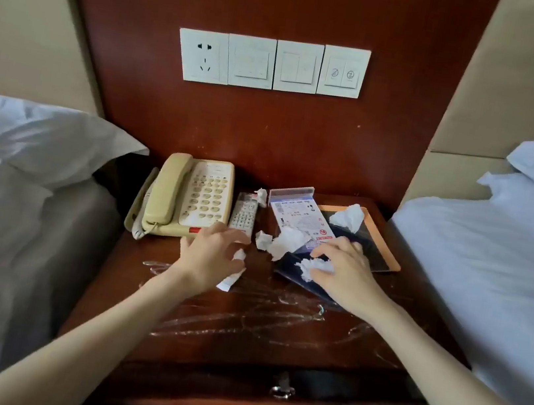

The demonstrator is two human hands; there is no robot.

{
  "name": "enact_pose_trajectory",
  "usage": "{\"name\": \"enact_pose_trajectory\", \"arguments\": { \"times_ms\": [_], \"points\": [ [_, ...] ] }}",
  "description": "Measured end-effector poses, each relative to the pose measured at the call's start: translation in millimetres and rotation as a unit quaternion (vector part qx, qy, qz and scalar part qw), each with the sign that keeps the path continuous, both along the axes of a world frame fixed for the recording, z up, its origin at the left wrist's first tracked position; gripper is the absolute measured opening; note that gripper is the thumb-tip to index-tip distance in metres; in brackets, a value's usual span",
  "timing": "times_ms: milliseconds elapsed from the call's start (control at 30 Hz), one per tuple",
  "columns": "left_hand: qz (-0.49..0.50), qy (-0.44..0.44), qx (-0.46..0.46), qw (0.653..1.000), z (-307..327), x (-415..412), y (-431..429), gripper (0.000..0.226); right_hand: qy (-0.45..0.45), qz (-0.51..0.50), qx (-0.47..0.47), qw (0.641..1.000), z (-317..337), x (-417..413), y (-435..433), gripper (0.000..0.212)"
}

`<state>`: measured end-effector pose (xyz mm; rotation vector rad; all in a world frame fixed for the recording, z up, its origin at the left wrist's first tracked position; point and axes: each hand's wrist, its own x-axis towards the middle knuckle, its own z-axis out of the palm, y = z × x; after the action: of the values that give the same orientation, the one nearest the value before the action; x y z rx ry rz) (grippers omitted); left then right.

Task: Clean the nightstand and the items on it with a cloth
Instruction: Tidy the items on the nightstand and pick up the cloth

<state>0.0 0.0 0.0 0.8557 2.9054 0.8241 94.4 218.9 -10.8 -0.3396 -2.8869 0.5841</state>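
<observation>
The dark wooden nightstand (238,337) carries a beige telephone (186,197), a grey remote control (243,214), a printed sign in a clear stand (298,214) and a black tray with an orange rim (386,255). Crumpled white tissues lie scattered: one on the tray (348,216), one by the remote's far end (261,195), two in the middle (282,241). My left hand (209,256) is closed around a tissue and a slip of paper (229,280). My right hand (345,273) grips a crumpled tissue (313,266) over a dark blue sheet. No cloth shows.
Crumpled clear plastic film (260,309) lies across the front of the top. A drawer with a metal handle (282,390) sits below. Beds with white linen flank both sides (16,199) (491,270). A row of wall switches and a socket (272,64) is above.
</observation>
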Motion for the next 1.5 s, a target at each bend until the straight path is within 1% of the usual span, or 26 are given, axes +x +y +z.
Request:
{"name": "enact_pose_trajectory", "arguments": {
  "times_ms": [67, 100, 167, 233, 300, 367, 467, 667, 767, 867, 900, 933, 1000, 1033, 1067, 1100, 1167, 1200, 1233, 1267, 1367, 1500],
  "points": [
    [-0.021, 0.009, -0.048, 0.999, -2, -3, 0, 0.03, -0.001, 0.022, 0.025, 0.999, -7, -1, 0, 0.025],
    [-0.025, -0.005, -0.059, 0.998, -3, -7, -1, 0.028, 0.002, 0.028, 0.021, 0.999, -12, -3, 1, 0.023],
    [-0.022, -0.032, -0.051, 0.998, -5, -13, -5, 0.027, 0.019, 0.027, -0.012, 0.999, -19, -5, 1, 0.019],
    [-0.019, -0.008, -0.054, 0.998, -9, -14, -8, 0.026, 0.056, 0.021, -0.039, 0.997, -24, -7, 3, 0.012],
    [-0.02, 0.004, -0.067, 0.998, -14, -16, -12, 0.022, 0.09, 0.013, -0.041, 0.995, -25, -9, 3, 0.006],
    [-0.025, 0.001, -0.068, 0.997, -18, -15, -15, 0.017, 0.113, 0.002, -0.042, 0.993, -26, -10, 4, 0.009],
    [-0.019, 0.007, -0.04, 0.999, -24, -14, -16, 0.011, 0.147, -0.017, -0.078, 0.986, -26, -13, 4, 0.01],
    [0.008, 0.068, -0.01, 0.998, -28, -6, -13, 0.011, 0.209, -0.078, -0.173, 0.959, -18, -7, 4, 0.023],
    [0.008, 0.086, 0.042, 0.995, -22, 2, -11, 0.013, 0.222, -0.086, -0.231, 0.943, -13, 3, 3, 0.024],
    [-0.037, 0.098, 0.116, 0.988, -7, 23, 1, 0.006, 0.22, -0.075, -0.277, 0.932, -7, 20, 3, 0.03],
    [-0.061, 0.103, 0.142, 0.982, -2, 33, 7, 0.005, 0.229, -0.065, -0.308, 0.921, -6, 28, 2, 0.03],
    [-0.088, 0.106, 0.166, 0.976, 3, 46, 13, 0.005, 0.24, -0.046, -0.357, 0.902, -4, 38, 1, 0.029],
    [-0.143, 0.107, 0.183, 0.967, 7, 75, 25, 0.005, 0.254, 0.013, -0.478, 0.841, -4, 61, -2, 0.022],
    [-0.171, 0.106, 0.176, 0.964, 6, 89, 30, 0.005, 0.258, 0.035, -0.512, 0.819, -5, 73, -3, 0.018],
    [-0.198, 0.103, 0.165, 0.961, 3, 103, 34, 0.007, 0.256, 0.049, -0.517, 0.815, -6, 84, -2, 0.015],
    [-0.224, 0.098, 0.154, 0.957, -2, 116, 37, 0.009, 0.249, 0.055, -0.502, 0.826, -6, 95, -1, 0.012],
    [-0.27, 0.08, 0.13, 0.951, -14, 139, 42, 0.013, 0.222, 0.044, -0.417, 0.881, -7, 118, 5, 0.009],
    [-0.288, 0.068, 0.114, 0.948, -22, 148, 46, 0.012, 0.198, 0.035, -0.363, 0.91, -7, 129, 9, 0.011],
    [-0.302, 0.054, 0.095, 0.947, -32, 156, 50, 0.011, 0.169, 0.026, -0.322, 0.931, -8, 139, 12, 0.014],
    [-0.311, 0.038, 0.078, 0.946, -44, 164, 53, 0.01, 0.136, 0.021, -0.297, 0.945, -11, 150, 15, 0.018],
    [-0.323, -0.036, 0.053, 0.944, -85, 185, 67, 0.01, 0.03, 0.005, -0.274, 0.961, -29, 182, 23, 0.029],
    [-0.316, -0.142, 0.03, 0.938, -140, 214, 92, 0.012, -0.075, -0.045, -0.227, 0.97, -69, 215, 38, 0.029]
  ]
}}
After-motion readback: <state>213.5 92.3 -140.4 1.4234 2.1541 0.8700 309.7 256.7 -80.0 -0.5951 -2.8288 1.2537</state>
